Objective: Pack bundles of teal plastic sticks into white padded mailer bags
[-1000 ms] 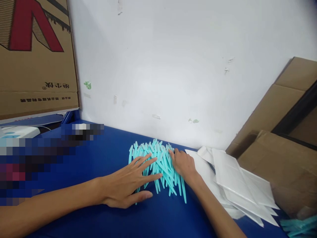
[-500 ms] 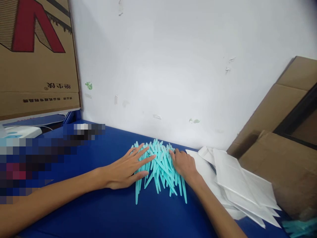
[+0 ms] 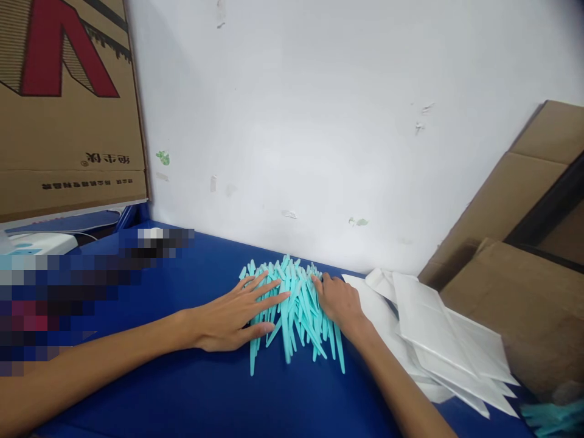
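Observation:
A loose heap of thin, tapered turquoise sticks (image 3: pixel 298 307) lies on the blue table in front of me, mostly lengthwise with several crossing each other. Over the heap's left side my left hand (image 3: pixel 237 313) is spread palm down, fingers apart, touching the sticks without gripping any. One stick lies steeply across the top near its fingertips. At the right edge of the heap, my right hand (image 3: pixel 340 301) is curled with its thumb side against the sticks. Its fingertips are tucked out of sight, so whatever they hold is hidden.
White paper sheets or bags (image 3: pixel 449 334) are piled right of my right hand. Cardboard boxes (image 3: pixel 515 304) stand beyond them, and a large printed carton (image 3: pixel 68 134) is at the left. A white wall (image 3: pixel 292 121) borders the blue table (image 3: pixel 219 389). More turquoise pieces (image 3: pixel 554 417) sit lower right.
A stick on top of the heap has swung from slanting down to the right to pointing nearly straight toward me. My left hand has shifted slightly; the right stays in place.

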The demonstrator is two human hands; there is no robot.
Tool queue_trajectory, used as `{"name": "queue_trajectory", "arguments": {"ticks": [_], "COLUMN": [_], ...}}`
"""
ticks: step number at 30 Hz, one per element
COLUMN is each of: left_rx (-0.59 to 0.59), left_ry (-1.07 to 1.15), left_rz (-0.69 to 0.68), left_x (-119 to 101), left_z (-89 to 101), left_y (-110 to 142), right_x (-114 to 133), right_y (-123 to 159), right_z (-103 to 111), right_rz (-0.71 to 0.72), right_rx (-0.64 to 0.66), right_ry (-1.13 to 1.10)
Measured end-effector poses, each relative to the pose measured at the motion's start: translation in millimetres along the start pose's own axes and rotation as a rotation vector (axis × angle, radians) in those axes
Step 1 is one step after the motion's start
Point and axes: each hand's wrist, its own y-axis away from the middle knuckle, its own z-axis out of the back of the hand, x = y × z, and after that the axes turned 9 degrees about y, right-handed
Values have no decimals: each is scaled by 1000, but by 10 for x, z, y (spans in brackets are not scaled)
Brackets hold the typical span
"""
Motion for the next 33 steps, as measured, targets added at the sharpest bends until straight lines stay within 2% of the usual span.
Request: {"name": "queue_trajectory", "arguments": {"ticks": [6,13,23,33], "left_rx": [34,-23,-29,0], "left_ry": [-19,-62,-86,-75], "left_rz": [30,-59,-148,-75], "left_x": [-1,-5,-187,-177], "left_z": [-3,-10,40,6], "left_y": [-12,-15,-34,2], "right_x": [-4,-6,-22,-19], "right_y": [-6,-7,-19,-13], "right_z": [-5,-2,-8,6], "right_rz": [2,3,9,11], "right_rx": [8,7,11,10], "right_ry": [6,4,0,-4]}}
